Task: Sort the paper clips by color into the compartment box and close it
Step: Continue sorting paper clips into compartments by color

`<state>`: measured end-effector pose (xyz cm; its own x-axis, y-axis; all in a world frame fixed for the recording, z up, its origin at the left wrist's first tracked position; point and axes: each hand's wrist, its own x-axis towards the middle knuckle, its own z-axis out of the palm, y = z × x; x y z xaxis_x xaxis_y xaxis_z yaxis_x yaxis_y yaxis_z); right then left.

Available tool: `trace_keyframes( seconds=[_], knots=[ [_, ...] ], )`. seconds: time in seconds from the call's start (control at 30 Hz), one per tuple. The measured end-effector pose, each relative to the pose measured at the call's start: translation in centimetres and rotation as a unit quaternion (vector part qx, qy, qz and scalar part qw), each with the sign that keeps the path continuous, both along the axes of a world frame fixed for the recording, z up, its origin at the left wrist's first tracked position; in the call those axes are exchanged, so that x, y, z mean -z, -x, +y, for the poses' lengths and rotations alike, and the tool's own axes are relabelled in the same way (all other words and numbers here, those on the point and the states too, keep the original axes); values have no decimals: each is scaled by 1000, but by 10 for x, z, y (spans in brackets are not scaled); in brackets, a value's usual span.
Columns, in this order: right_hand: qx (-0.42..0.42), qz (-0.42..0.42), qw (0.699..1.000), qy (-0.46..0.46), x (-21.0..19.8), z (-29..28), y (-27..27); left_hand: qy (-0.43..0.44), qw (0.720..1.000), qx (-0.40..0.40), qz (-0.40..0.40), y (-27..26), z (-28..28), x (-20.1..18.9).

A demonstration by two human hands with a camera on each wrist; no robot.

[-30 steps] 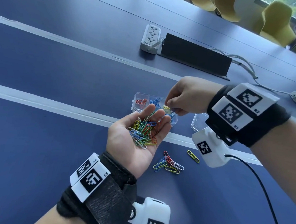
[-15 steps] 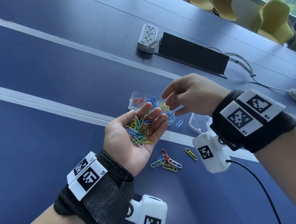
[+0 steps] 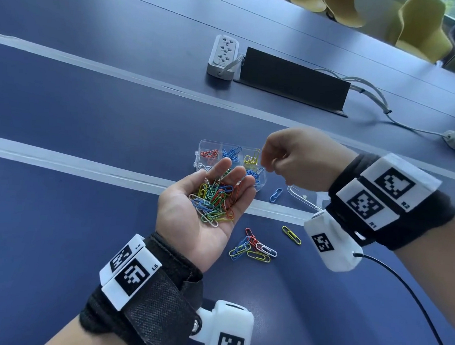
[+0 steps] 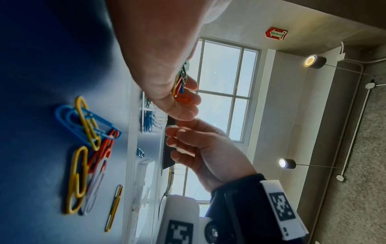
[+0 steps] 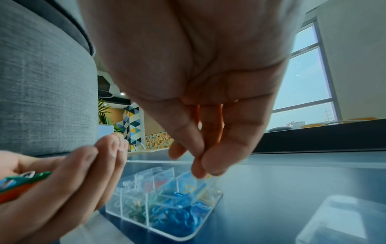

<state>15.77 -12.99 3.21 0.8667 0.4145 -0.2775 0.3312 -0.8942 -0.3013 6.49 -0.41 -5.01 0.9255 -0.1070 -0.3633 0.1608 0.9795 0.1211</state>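
I see left hand (image 3: 205,205) cupped flat, carrying mixed paper clips (image 3: 213,202), right hand (image 3: 297,161) loosely curled, empty, over compartment box (image 3: 212,147) on the surface (image 3: 56,214); wall sign (image 4: 276,33) reads "FIRE".

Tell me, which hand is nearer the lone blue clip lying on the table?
Hard to call; by the head view, slightly the left. The left hand, cupping mixed clips, has its fingertips just left of the blue clip; the right hand hangs above and behind it, by the box.

loose clips (image 3: 253,248) lie before the box (image 3: 209,147), lid (image 3: 304,198) right.
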Motion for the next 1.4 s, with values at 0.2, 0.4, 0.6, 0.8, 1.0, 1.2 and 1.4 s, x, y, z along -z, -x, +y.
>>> trace_keyframes(
  seconds=[0.2,0.4,0.6,0.8,1.0,1.2,1.4],
  knots=[
    [-59,-17,992,108,20,-14,8,-8,1000,5,0,1,-1,1],
    [-78,-25,990,118,21,-15,10,-11,1000,6,-1,1,-1,2],
    [-46,-33,990,130,14,-17,10,-13,1000,4,-1,1,-1,1],
    [-35,-43,998,12,1,0,8,-12,1000,4,4,1,-2,1],
    [-60,-79,994,38,10,3,8,-17,1000,9,3,2,0,-2],
    [-97,-131,982,-98,-9,7,26,-13,999,36,2,5,-1,-4],
    [-214,-83,972,-45,-10,10,39,21,999,42,-4,7,-2,-8]
  ],
)
